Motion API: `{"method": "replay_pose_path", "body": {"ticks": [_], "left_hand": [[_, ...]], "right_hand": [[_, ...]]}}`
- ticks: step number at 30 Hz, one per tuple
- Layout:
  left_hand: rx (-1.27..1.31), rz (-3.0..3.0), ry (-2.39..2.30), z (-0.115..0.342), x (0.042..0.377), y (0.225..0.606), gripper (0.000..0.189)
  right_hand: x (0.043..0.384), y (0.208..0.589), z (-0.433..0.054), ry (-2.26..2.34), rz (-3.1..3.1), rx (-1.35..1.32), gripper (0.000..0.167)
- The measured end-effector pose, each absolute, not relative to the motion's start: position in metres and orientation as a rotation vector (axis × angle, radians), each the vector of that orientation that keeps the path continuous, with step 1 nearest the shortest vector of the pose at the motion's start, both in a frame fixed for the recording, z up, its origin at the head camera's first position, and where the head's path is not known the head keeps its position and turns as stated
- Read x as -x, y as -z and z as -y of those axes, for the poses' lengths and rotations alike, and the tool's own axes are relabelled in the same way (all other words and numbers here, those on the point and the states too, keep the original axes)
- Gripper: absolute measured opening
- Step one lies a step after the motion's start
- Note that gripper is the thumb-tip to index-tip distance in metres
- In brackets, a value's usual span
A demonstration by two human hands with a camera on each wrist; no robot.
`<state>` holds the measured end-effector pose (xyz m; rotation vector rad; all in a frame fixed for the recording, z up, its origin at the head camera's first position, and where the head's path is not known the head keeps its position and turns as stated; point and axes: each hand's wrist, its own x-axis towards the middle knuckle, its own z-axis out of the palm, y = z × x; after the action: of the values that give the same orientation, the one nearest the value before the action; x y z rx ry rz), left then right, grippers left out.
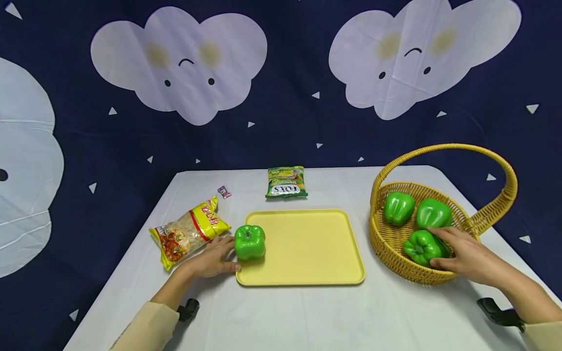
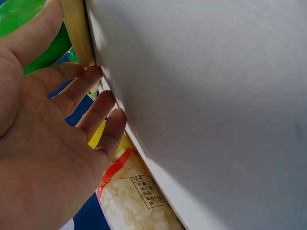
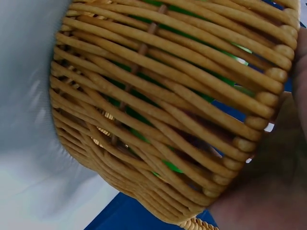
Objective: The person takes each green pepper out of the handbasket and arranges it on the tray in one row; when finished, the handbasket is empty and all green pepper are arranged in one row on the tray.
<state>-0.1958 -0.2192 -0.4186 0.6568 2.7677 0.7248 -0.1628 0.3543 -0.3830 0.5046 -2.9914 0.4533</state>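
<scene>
A green bell pepper (image 1: 250,242) stands on the left end of the yellow tray (image 1: 307,248). Beside it, at the tray's left rim, my left hand (image 1: 215,257) rests with loosely bent fingers and nothing in its palm. In the left wrist view its fingertips (image 2: 109,98) are at the tabletop. On the right, my right hand (image 1: 465,256) reaches over the rim of a wicker basket (image 1: 386,253). Its thumb and fingers grip the nearest green bell pepper (image 1: 423,247) inside. Two more bell peppers (image 1: 398,208) lie behind that one. The basket's weave (image 3: 168,96) hides most of this grip in the right wrist view.
A yellow bag of dry food (image 1: 189,233) lies left of the tray, close to my left forearm. Behind the tray is a green snack packet (image 1: 286,182), with a small purple wrapped sweet (image 1: 224,192) to its left. The basket's tall handle (image 1: 448,146) arches over the peppers.
</scene>
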Motion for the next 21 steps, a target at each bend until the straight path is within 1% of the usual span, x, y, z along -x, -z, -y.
{"method": "replay_pose_path", "body": {"ticks": [8,13,17,21], "left_hand": [[-0.653,-2.770,-0.717,0.2192,0.1960,0.4189,0.069],[-0.647,-2.766,-0.719,0.2188,0.1961,0.4185,0.069],[-0.640,-2.762,-0.723,0.2184,0.1959,0.4184,0.069],[-0.630,-2.759,-0.718,0.2184,0.1962,0.4183,0.069]], "right_hand": [[0.1620,0.3845,-0.3524,-0.446,2.988,-0.480,0.079],[0.1629,0.3842,-0.3505,-0.453,2.988,-0.448,0.077],[0.1653,0.3844,-0.3484,-0.473,2.966,-0.477,0.075],[0.1667,0.3845,-0.3470,-0.491,2.971,-0.495,0.076]]}}
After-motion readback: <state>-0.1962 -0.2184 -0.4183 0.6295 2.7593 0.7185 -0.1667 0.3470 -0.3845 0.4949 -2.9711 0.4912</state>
